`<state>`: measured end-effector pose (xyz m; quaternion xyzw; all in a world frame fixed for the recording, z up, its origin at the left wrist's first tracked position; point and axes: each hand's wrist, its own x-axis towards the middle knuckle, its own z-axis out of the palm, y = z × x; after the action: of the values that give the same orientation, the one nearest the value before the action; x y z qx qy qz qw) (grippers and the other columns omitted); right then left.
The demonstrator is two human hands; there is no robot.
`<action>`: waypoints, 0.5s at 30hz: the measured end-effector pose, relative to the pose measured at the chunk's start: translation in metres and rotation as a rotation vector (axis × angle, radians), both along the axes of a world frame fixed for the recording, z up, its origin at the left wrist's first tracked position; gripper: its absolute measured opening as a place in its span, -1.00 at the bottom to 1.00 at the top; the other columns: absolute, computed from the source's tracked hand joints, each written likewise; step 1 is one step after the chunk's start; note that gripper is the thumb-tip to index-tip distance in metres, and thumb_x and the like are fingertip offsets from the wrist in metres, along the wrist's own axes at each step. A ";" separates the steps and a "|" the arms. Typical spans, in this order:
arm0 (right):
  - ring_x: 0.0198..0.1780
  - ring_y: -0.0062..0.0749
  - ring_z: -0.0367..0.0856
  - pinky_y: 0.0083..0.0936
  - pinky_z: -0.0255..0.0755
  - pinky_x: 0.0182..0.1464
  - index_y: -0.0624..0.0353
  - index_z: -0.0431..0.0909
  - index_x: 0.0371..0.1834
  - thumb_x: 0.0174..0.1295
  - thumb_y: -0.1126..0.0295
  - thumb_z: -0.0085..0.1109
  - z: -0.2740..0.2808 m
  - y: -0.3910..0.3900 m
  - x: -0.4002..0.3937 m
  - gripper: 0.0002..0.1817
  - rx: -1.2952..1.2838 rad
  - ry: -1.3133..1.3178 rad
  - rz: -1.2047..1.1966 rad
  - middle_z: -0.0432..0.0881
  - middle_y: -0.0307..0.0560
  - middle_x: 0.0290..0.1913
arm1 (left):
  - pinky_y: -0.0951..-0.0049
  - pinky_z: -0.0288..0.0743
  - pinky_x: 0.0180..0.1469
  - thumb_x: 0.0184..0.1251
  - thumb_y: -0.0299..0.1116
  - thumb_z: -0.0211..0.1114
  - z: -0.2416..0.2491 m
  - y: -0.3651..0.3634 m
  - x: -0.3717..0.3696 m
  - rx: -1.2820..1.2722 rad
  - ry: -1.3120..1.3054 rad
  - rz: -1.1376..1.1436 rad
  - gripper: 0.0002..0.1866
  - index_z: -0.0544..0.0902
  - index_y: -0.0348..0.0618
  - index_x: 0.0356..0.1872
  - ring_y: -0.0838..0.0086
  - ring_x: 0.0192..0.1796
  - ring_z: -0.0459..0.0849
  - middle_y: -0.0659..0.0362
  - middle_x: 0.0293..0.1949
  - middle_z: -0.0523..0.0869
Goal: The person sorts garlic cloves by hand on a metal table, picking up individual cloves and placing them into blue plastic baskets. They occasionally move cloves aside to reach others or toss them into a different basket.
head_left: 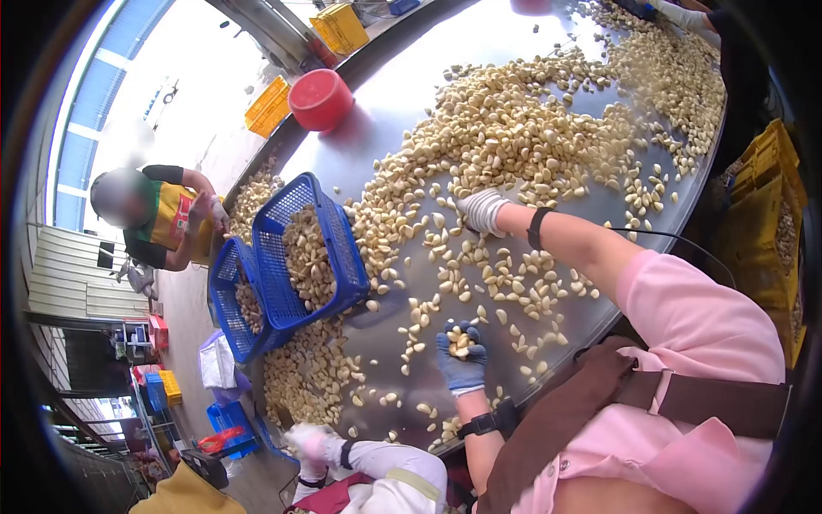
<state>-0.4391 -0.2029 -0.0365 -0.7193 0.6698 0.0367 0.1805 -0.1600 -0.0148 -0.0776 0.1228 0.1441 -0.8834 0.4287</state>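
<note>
My left hand (462,358), in a blue-grey glove, is palm up with its fingers curled around several peeled garlic cloves (460,344). It is over the metal table (390,338). Farther up, my right hand (484,212), in a white striped glove, reaches palm down to the near edge of the large clove pile (514,128). Its fingers are bent together at the cloves; what they hold is hidden. Loose cloves (522,291) are scattered between and around both hands.
Two blue baskets (330,214) (224,295) with darker cloves stand at the left, near a red tub (320,100). A co-worker (163,214) stands beyond them; another's gloved hands (312,445) are at the bottom. Yellow crates (771,223) are at the right.
</note>
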 end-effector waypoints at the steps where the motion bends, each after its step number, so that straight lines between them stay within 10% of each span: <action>1: -0.19 -0.08 0.71 -0.20 0.56 -0.22 0.20 0.57 -0.04 0.13 0.23 0.18 -0.001 -0.008 -0.001 -0.63 -0.005 0.002 0.002 0.69 0.12 -0.23 | 0.38 0.61 -0.30 0.34 -0.10 0.13 -0.002 -0.006 -0.003 -0.005 0.002 0.002 -0.67 0.62 -0.01 0.01 0.20 -0.01 0.64 0.07 -0.01 0.65; 9: -0.13 -0.07 0.67 -0.26 0.51 -0.04 0.13 0.61 -0.07 -0.03 -0.01 0.33 0.058 0.025 0.043 -0.47 0.249 -0.646 0.216 0.70 0.04 -0.21 | 0.25 0.66 -0.20 0.38 -0.02 0.08 0.007 -0.057 -0.023 -0.008 -0.205 0.009 -0.62 0.62 0.01 0.03 0.07 0.09 0.61 0.01 0.09 0.63; 15: -0.31 -0.06 0.71 -0.25 0.55 -0.34 0.17 0.50 0.12 0.33 0.27 0.00 0.006 -0.007 0.045 -0.65 -0.010 -0.115 0.048 0.69 0.07 -0.31 | 0.37 0.64 -0.30 0.40 -0.06 0.10 0.010 -0.074 -0.028 -0.023 0.018 -0.013 -0.65 0.57 -0.03 0.03 0.12 0.04 0.63 0.04 0.07 0.62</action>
<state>-0.3944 -0.2098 -0.0305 -0.7371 0.6410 -0.0035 0.2140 -0.1876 -0.0892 -0.0676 0.1110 0.1371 -0.8888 0.4230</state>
